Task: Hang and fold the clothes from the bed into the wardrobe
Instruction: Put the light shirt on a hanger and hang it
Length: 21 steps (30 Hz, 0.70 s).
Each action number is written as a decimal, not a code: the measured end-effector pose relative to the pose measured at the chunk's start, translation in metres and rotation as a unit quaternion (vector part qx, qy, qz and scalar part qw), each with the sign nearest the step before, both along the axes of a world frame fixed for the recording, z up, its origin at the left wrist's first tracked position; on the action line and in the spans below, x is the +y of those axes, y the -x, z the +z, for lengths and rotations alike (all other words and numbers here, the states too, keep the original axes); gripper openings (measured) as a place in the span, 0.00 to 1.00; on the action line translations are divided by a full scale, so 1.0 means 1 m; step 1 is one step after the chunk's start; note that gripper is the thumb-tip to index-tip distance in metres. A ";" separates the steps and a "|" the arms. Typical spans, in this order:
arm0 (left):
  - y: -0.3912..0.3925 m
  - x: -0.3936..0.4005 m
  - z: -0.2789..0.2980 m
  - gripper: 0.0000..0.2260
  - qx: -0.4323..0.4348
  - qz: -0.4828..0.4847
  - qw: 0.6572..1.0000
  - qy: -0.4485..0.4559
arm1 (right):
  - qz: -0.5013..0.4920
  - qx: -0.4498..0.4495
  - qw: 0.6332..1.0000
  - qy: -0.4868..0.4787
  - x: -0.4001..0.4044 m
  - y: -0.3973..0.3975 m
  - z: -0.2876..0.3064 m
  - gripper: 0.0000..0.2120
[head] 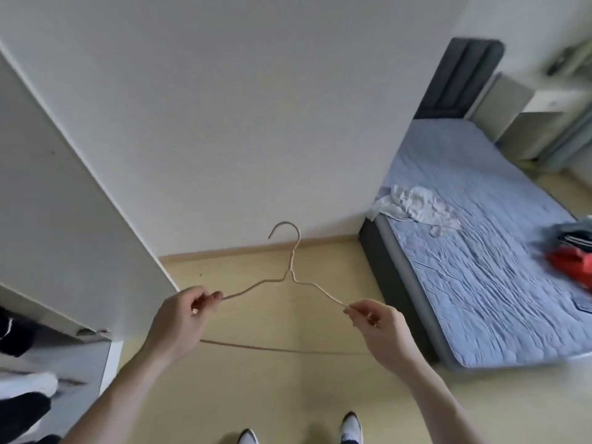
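Two hands hold one wire hanger (290, 277) out in front of you, above the wooden floor (288, 395). Your left hand (179, 318) pinches the end of the hanger's left shoulder between thumb and curled fingers. Your right hand (378, 325) pinches the end of the right shoulder the same way. The hands are set well apart, one at each end of the frame. The hanger stands upright with its hook at the top, pointing toward the white wall (240, 107); its bottom bar runs below and between your wrists.

No garment is on the hanger. The clothes lie on the bed (480, 251), to your right:
- A crumpled white garment (416, 205) lies at the near corner of the blue quilted cover, beside the wall.
- A red item (573, 259) lies at the right edge of the view, partly cut off.
- Dark, striped clothing (573, 233) sits just behind the red item; it is too blurred to identify.

The wardrobe (64, 203) stands to your left, its white side panel facing you. Dark clothing (19, 334) shows inside at the lower left edge. Your shoe tips (350, 426) appear at the bottom of the view.
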<state>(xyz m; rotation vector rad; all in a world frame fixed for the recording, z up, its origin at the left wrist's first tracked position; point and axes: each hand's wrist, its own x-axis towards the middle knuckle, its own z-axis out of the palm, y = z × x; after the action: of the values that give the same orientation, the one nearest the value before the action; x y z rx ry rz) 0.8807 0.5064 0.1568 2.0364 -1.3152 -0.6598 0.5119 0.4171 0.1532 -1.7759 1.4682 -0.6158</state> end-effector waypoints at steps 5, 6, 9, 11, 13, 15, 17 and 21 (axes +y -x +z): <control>0.069 -0.048 0.014 0.12 0.037 -0.063 0.997 0.013 | -0.115 -0.040 0.992 0.026 0.002 0.091 0.008 0.03; 0.083 -0.058 0.016 0.11 0.035 -0.063 0.997 0.020 | -0.132 -0.044 0.990 0.026 0.000 0.110 0.010 0.03; 0.137 -0.089 0.017 0.07 0.046 -0.059 0.996 0.040 | -0.165 -0.053 0.984 0.032 -0.011 0.177 0.013 0.07; 0.185 -0.109 0.019 0.04 0.067 -0.062 0.994 0.056 | -0.187 -0.054 0.980 0.040 -0.021 0.225 0.013 0.08; 0.235 -0.126 0.021 0.03 0.091 -0.063 0.991 0.072 | -0.202 -0.055 0.977 0.038 -0.031 0.267 0.014 0.09; 0.286 -0.142 0.023 0.11 0.093 -0.062 0.990 0.085 | -0.209 -0.062 0.975 0.039 -0.042 0.301 0.017 0.10; 0.333 -0.157 0.028 0.17 0.098 -0.053 0.990 0.092 | -0.218 -0.065 0.973 0.038 -0.056 0.334 0.023 0.10; 0.383 -0.182 0.030 0.19 0.113 -0.047 0.990 0.070 | -0.213 -0.047 0.975 0.038 -0.089 0.386 0.034 0.08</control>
<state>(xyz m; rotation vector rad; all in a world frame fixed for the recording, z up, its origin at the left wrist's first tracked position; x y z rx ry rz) 0.4973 0.3241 0.1866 1.7413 -1.2926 -0.7922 0.1256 0.3279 0.1875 -1.4696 1.7930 -0.9686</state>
